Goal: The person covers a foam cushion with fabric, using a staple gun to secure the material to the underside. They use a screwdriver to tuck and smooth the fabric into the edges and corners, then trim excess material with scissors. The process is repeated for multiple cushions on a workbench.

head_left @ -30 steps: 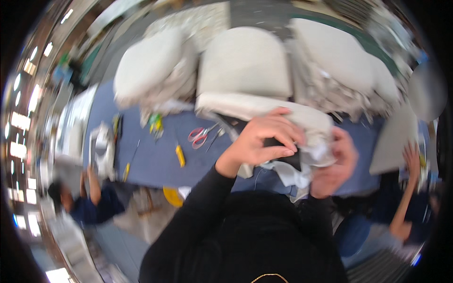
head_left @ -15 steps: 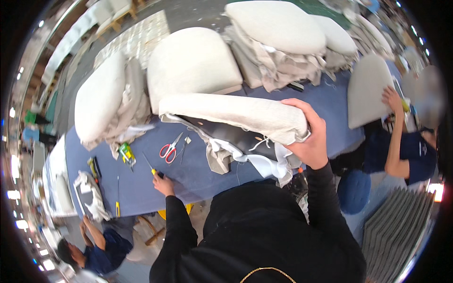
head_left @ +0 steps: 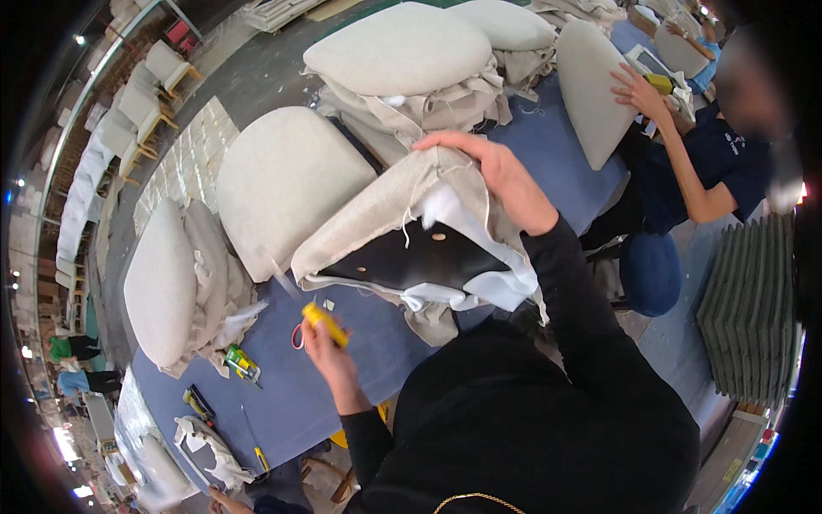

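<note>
Your left hand (head_left: 332, 360), left of centre: fingers wrapped round the yellow-handled tool (head_left: 327, 326). Right hand (head_left: 511, 184): fingers over the upper edge of the cushion (head_left: 385, 257), tilted mid-frame; can't tell pinch. Open room: bench (head_left: 390, 338), below cushion's lower-left edge.

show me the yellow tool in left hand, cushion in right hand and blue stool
Yellow tool (head_left: 326, 325): head view, on its handle.
Cushion (head_left: 396, 257): head view, on its dark underside.
Blue stool (head_left: 651, 274): head view, near its middle.
</note>
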Action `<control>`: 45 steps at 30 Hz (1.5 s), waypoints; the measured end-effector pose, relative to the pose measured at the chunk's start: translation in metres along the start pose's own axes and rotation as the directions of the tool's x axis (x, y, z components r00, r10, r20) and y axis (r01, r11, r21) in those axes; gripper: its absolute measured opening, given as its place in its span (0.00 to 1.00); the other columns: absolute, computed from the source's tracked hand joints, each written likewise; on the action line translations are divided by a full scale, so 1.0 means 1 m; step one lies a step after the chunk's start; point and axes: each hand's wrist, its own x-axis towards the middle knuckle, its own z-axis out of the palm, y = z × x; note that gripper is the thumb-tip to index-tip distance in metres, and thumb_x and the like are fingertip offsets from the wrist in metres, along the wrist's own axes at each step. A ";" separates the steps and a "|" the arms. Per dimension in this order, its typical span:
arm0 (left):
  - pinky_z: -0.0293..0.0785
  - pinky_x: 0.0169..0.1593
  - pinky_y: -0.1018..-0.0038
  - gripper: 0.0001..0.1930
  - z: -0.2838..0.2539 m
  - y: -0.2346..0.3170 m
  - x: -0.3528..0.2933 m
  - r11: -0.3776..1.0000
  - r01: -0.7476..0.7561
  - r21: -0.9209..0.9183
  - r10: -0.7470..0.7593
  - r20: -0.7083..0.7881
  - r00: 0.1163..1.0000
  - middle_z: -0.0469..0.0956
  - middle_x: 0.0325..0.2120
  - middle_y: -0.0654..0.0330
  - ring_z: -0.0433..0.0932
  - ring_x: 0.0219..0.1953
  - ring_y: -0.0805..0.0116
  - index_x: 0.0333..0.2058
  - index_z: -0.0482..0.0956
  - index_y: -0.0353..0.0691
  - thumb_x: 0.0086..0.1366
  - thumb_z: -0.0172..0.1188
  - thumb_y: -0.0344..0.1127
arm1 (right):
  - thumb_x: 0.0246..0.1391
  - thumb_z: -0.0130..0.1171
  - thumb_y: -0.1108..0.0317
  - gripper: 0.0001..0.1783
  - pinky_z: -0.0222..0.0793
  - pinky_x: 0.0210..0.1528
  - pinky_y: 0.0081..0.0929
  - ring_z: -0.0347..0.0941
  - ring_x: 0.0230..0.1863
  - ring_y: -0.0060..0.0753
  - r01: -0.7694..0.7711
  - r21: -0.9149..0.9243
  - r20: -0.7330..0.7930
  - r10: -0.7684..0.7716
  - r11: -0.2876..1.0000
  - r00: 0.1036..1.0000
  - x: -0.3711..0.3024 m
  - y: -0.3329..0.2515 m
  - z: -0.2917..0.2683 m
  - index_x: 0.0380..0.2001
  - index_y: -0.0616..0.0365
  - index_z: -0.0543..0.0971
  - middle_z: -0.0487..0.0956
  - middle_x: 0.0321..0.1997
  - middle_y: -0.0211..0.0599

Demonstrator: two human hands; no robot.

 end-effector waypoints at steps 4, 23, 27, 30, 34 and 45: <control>0.75 0.31 0.77 0.21 0.062 0.047 -0.004 0.996 -0.080 -0.025 0.082 0.511 0.856 0.81 0.40 0.55 0.80 0.32 0.72 0.63 0.65 0.44 0.77 0.62 0.32 | 0.78 0.55 0.51 0.24 0.66 0.67 0.25 0.74 0.58 0.22 -0.185 0.060 -0.045 0.188 0.981 0.981 0.019 0.000 0.001 0.54 0.64 0.83 0.83 0.52 0.29; 0.80 0.48 0.70 0.17 0.159 0.111 0.016 0.517 -0.670 0.532 0.378 0.560 0.737 0.88 0.42 0.51 0.86 0.41 0.61 0.47 0.87 0.33 0.60 0.76 0.29 | 0.57 0.66 0.73 0.20 0.75 0.53 0.22 0.78 0.44 0.18 -0.237 -0.105 -0.208 0.212 0.966 0.955 0.021 0.025 -0.050 0.54 0.60 0.83 0.85 0.43 0.29; 0.77 0.39 0.76 0.17 0.156 0.101 0.026 0.620 -0.511 0.595 0.209 0.503 0.839 0.86 0.33 0.57 0.82 0.32 0.71 0.51 0.87 0.32 0.66 0.73 0.33 | 0.56 0.70 0.65 0.21 0.77 0.53 0.26 0.83 0.43 0.26 -0.209 -0.111 -0.249 0.177 0.972 0.952 0.022 0.037 -0.051 0.53 0.55 0.85 0.88 0.43 0.35; 0.70 0.30 0.81 0.17 0.155 0.101 0.022 0.753 -0.350 0.557 0.066 0.466 0.883 0.83 0.28 0.62 0.75 0.26 0.79 0.53 0.86 0.30 0.72 0.69 0.36 | 0.55 0.72 0.60 0.22 0.78 0.52 0.28 0.87 0.44 0.33 -0.209 -0.134 -0.267 0.168 0.969 0.949 0.022 0.039 -0.051 0.53 0.52 0.86 0.89 0.44 0.39; 0.64 0.27 0.83 0.18 0.151 0.113 0.026 0.837 -0.244 0.490 -0.029 0.485 0.874 0.79 0.26 0.66 0.70 0.23 0.83 0.55 0.85 0.28 0.76 0.66 0.37 | 0.55 0.72 0.58 0.22 0.79 0.52 0.29 0.88 0.44 0.36 -0.229 -0.154 -0.263 0.183 0.961 0.947 0.020 0.035 -0.050 0.53 0.50 0.87 0.90 0.44 0.40; 0.63 0.28 0.84 0.15 0.143 0.158 0.004 0.794 -0.193 0.576 -0.087 0.423 0.902 0.78 0.25 0.67 0.71 0.25 0.83 0.54 0.86 0.29 0.76 0.64 0.34 | 0.57 0.69 0.67 0.21 0.78 0.50 0.26 0.83 0.41 0.23 -0.127 -0.237 -0.235 0.070 0.963 0.970 0.010 0.019 -0.038 0.55 0.57 0.85 0.89 0.42 0.37</control>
